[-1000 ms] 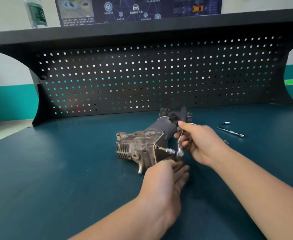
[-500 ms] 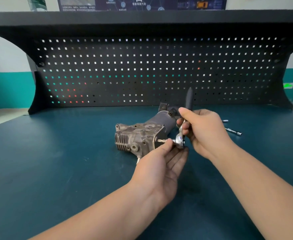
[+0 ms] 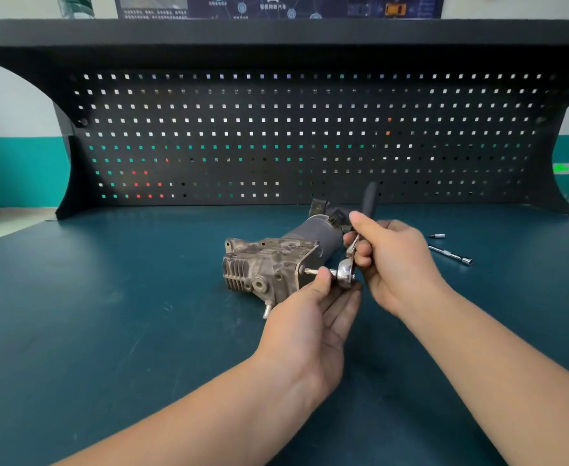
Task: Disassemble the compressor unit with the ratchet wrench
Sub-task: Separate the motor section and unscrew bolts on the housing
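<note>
The compressor unit (image 3: 269,264), a grimy finned metal block with a dark cylinder behind it, lies on the blue-green bench at centre. My right hand (image 3: 394,260) grips the ratchet wrench (image 3: 345,272) by its handle, whose black end sticks up above my fist. The chrome head points down, and its socket extension runs left to the compressor's end plate. My left hand (image 3: 313,317) comes up from below. Its thumb and fingers pinch the extension just left of the ratchet head.
A chrome extension bar (image 3: 449,254) and a small socket bit (image 3: 437,236) lie on the bench to the right of my right hand. A black pegboard (image 3: 276,136) under a shelf closes off the back of the bench.
My left hand rose from the bench and took hold of the extension by the ratchet head. The wrench handle swung up from a low tilt to nearly upright.
</note>
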Motion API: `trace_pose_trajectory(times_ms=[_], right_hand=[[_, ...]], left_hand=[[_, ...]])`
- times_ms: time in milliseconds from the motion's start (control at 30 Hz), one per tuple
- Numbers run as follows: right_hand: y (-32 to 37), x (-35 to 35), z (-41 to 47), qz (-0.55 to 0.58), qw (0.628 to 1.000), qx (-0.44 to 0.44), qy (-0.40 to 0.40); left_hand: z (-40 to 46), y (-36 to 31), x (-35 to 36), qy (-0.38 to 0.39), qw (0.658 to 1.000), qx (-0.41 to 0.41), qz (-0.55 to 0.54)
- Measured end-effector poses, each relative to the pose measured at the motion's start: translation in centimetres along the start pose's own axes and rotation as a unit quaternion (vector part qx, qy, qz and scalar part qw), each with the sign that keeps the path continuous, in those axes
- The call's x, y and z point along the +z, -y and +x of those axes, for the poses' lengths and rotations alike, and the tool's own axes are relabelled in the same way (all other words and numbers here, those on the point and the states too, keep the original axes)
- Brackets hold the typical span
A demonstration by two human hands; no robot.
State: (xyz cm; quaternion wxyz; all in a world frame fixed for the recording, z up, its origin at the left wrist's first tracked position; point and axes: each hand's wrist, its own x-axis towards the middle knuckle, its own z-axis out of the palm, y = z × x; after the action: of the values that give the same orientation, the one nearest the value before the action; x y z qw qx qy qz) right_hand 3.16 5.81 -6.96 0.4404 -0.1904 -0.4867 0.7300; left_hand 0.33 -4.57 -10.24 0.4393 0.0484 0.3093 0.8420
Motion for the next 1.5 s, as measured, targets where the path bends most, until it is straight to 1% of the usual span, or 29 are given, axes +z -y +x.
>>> trace_pose_trajectory(times_ms=[133, 267, 333, 400, 467, 533, 567, 633, 667, 700, 733, 767, 833, 867, 933, 967, 1000, 1033, 1100, 1133, 1200, 1233, 1267, 1300, 1333, 1367, 1400, 1467, 1500], right_hand=[[1.0, 0.2, -1.1, -0.127, 0.977, -0.153, 0.072], [1.5, 0.4, -2.8, -0.254, 0.882, -0.314, 0.242], [1.6, 0.5, -3.3, -0.326, 0.831, -0.372, 0.254], [1.6, 0.5, -3.4, -0.335, 0.828, -0.380, 0.239], [1.6, 0.3, -2.8, -0.321, 0.853, -0.359, 0.199], [1.4, 0.1, -1.8, -0.326, 0.889, -0.303, 0.106], [1.4, -0.3, -1.0, -0.306, 0.923, -0.229, 0.053], [1.1, -0.9, 0.2, -0.168, 0.986, 0.024, -0.006], [0.8, -1.2, 0.5, -0.082, 0.988, 0.132, -0.006], [0.6, -1.3, 0.6, -0.026, 0.983, 0.183, 0.000], [0.5, -1.3, 0.6, -0.009, 0.982, 0.189, 0.008], [0.5, -1.2, 0.6, -0.019, 0.987, 0.157, 0.012], [0.9, -0.5, 0.1, -0.090, 0.995, -0.008, 0.045], [1.4, -0.2, -0.6, -0.160, 0.977, -0.113, 0.081], [2.0, 0.3, -1.9, -0.304, 0.892, -0.293, 0.163], [1.9, 0.3, -2.3, -0.345, 0.850, -0.348, 0.194], [1.7, 0.2, -2.4, -0.363, 0.826, -0.378, 0.209], [1.5, 0.2, -2.3, -0.362, 0.826, -0.384, 0.199], [1.3, 0.0, -1.4, -0.342, 0.873, -0.328, 0.118], [1.1, -0.3, -0.7, -0.322, 0.910, -0.254, 0.063], [0.2, -0.8, 0.4, -0.205, 0.978, -0.011, -0.016], [-0.3, -0.8, 0.6, -0.122, 0.989, 0.083, -0.029], [-0.8, -0.8, 0.6, -0.060, 0.990, 0.125, -0.041], [-0.9, -0.6, 0.5, -0.039, 0.991, 0.119, -0.044], [-0.8, -0.3, 0.3, -0.056, 0.996, 0.061, -0.033], [-0.5, -0.1, -0.1, -0.111, 0.993, -0.036, -0.012], [-0.1, 0.1, -0.7, -0.197, 0.967, -0.162, 0.015], [0.5, 0.3, -2.1, -0.333, 0.854, -0.387, 0.103], [0.4, 0.2, -2.5, -0.364, 0.799, -0.455, 0.150]], left_hand=[[0.0, -0.4, 0.2, 0.008, 1.000, -0.003, -0.010], [0.0, -0.7, 0.3, 0.025, 1.000, -0.010, 0.003], [0.1, -0.9, 0.3, 0.030, 0.999, -0.011, 0.018], [0.1, -1.0, 0.2, 0.025, 0.999, -0.014, 0.019], [0.2, -1.0, 0.3, 0.013, 1.000, -0.016, 0.013], [0.3, -0.9, 0.4, 0.001, 1.000, -0.010, 0.009], [0.4, -0.9, 0.4, -0.004, 1.000, -0.008, 0.006], [0.5, -0.8, 0.3, -0.012, 1.000, -0.003, 0.007], [0.5, -0.8, 0.2, -0.016, 1.000, 0.000, 0.009], [0.6, -0.7, 0.2, -0.020, 1.000, 0.002, 0.010], [0.6, -0.7, 0.1, -0.023, 1.000, 0.003, 0.010], [0.6, -0.7, 0.1, -0.025, 1.000, 0.004, 0.007], [0.6, -0.8, 0.2, -0.019, 1.000, 0.006, -0.002], [0.6, -0.9, 0.2, -0.012, 1.000, 0.007, -0.004], [0.5, -1.1, 0.3, 0.006, 1.000, 0.009, -0.001], [0.4, -1.1, 0.3, 0.012, 1.000, 0.007, 0.000], [0.4, -1.2, 0.3, 0.013, 1.000, 0.004, 0.000], [0.4, -1.2, 0.3, 0.010, 1.000, 0.001, 0.000], [0.6, -1.2, 0.2, 0.000, 1.000, -0.002, 0.004], [0.6, -1.2, 0.2, -0.003, 1.000, -0.004, 0.006], [0.7, -1.2, 0.2, -0.005, 1.000, -0.008, 0.008], [0.7, -1.2, 0.2, -0.006, 1.000, -0.011, 0.007], [0.7, -1.2, 0.2, -0.005, 1.000, -0.013, 0.007], [0.6, -1.1, 0.2, -0.004, 1.000, -0.014, 0.008], [0.6, -1.1, 0.1, -0.003, 1.000, -0.014, 0.009], [0.5, -1.1, 0.1, -0.003, 1.000, -0.012, 0.010], [0.5, -1.1, 0.0, -0.002, 1.000, -0.010, 0.011], [0.5, -1.2, 0.0, 0.008, 1.000, -0.016, 0.022], [0.5, -1.3, 0.0, 0.014, 0.999, -0.021, 0.032]])
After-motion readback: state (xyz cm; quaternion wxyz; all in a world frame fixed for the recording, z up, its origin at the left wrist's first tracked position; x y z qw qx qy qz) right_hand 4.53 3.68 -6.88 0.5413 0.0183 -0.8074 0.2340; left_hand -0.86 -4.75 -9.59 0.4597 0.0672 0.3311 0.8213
